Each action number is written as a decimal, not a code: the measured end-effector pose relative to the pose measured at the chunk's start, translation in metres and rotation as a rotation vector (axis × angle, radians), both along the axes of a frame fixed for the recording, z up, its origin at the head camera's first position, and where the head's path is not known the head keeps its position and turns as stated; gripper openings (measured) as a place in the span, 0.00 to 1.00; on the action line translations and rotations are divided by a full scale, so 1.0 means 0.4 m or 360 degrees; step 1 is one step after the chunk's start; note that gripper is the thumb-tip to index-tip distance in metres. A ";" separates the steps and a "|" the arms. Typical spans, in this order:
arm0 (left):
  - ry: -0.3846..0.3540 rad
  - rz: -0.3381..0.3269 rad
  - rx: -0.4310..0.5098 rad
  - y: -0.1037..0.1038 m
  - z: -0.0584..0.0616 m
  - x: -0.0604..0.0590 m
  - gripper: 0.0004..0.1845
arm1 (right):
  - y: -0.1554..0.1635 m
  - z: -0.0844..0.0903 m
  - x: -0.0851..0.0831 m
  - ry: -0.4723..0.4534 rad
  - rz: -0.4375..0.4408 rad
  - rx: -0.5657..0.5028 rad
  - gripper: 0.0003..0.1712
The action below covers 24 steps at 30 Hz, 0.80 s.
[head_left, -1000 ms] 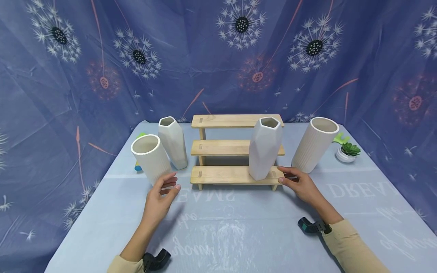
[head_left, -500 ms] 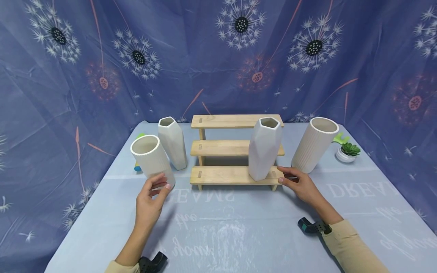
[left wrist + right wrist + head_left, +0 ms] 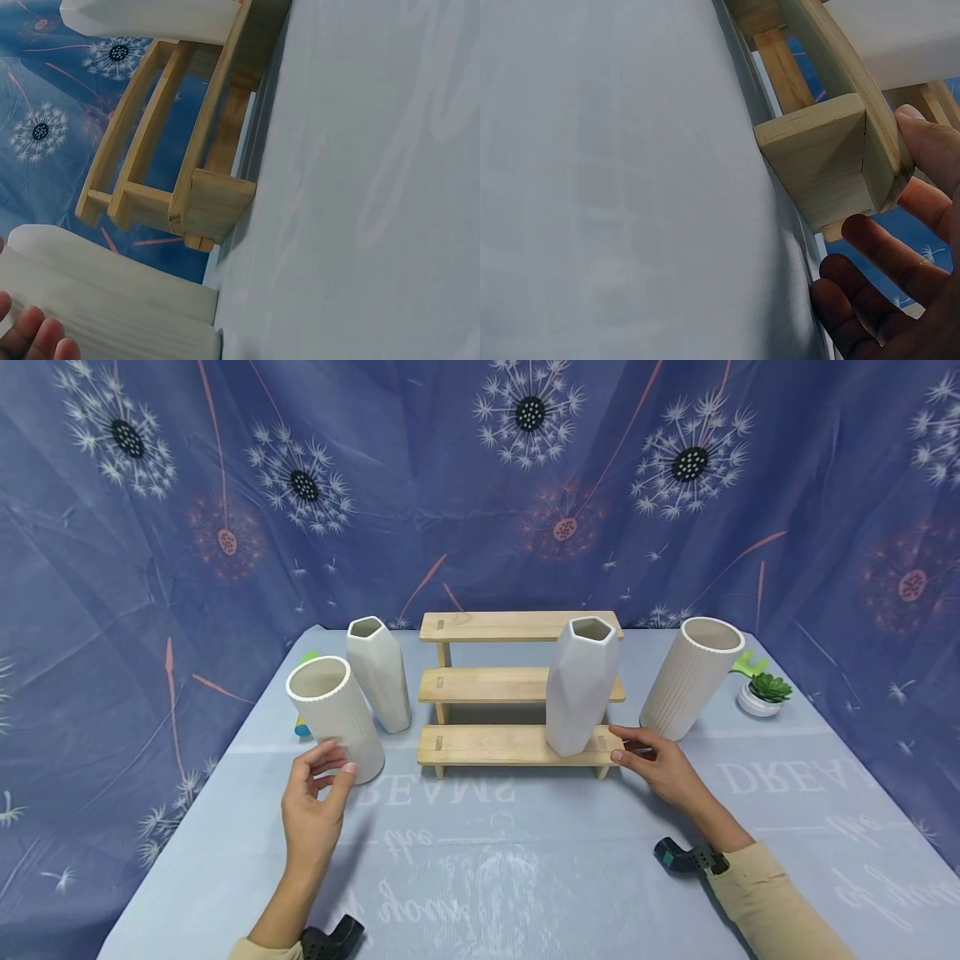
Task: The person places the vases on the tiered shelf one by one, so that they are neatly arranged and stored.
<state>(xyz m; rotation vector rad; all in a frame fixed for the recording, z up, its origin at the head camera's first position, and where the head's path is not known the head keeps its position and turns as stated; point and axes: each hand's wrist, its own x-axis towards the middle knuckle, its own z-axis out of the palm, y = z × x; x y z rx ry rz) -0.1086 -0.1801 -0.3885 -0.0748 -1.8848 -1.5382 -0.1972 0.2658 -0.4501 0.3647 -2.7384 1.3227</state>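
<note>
A wooden three-step stand (image 3: 510,745) sits mid-table with a faceted white vase (image 3: 581,685) upright on its lowest step. My right hand (image 3: 618,745) rests open at that step's right end; the right wrist view shows its thumb (image 3: 930,142) against the board's edge (image 3: 825,157). My left hand (image 3: 337,758) is at the foot of a tilted ribbed white vase (image 3: 330,706), fingers spread on either side of it. In the left wrist view the fingertips (image 3: 34,337) lie at the ribbed vase (image 3: 112,300); a firm hold is not visible.
A second faceted vase (image 3: 378,672) stands just behind the left ribbed one. Another ribbed vase (image 3: 690,677) leans right of the stand, with a small potted succulent (image 3: 761,693) beyond it. A green-yellow object (image 3: 302,725) peeks out at the left. Patterned blue cloth hangs behind.
My left hand has moved left, away from the stand, to the base of the ribbed vase. The right hand and the vases have stayed put.
</note>
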 end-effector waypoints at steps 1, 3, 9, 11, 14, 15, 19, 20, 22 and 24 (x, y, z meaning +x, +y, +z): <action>0.0016 0.0004 0.0005 -0.001 0.000 -0.001 0.18 | 0.000 -0.001 0.000 0.0005 0.0003 -0.0003 0.27; 0.0039 0.0013 0.0015 -0.004 -0.002 -0.002 0.18 | 0.001 -0.001 -0.001 0.0007 0.0007 -0.0009 0.27; 0.0051 0.0088 0.0024 -0.009 -0.001 -0.001 0.20 | 0.002 0.001 -0.001 -0.0015 0.0012 -0.0024 0.28; 0.0050 0.0125 0.0023 -0.011 0.000 -0.002 0.20 | 0.002 0.002 0.000 -0.0016 0.0011 -0.0021 0.28; 0.0037 0.0169 0.0022 -0.013 0.003 -0.001 0.22 | 0.000 0.005 0.001 -0.0027 0.0008 -0.0010 0.28; 0.0034 0.0182 0.0028 -0.015 0.003 -0.002 0.23 | 0.000 0.006 0.002 -0.0026 0.0008 -0.0006 0.28; 0.0039 0.0208 0.0062 -0.019 0.004 -0.005 0.25 | -0.002 0.005 0.002 -0.0019 0.0001 0.0000 0.27; 0.0042 0.0210 0.0070 -0.020 0.004 -0.007 0.25 | -0.002 0.004 0.002 -0.0016 0.0001 0.0001 0.27; 0.0033 0.0208 0.0084 -0.022 0.007 -0.009 0.26 | -0.002 0.002 0.002 -0.0010 -0.0002 0.0001 0.27; 0.0007 0.0206 0.0086 -0.025 0.010 -0.011 0.27 | -0.003 0.003 0.003 -0.0011 -0.0001 -0.0010 0.27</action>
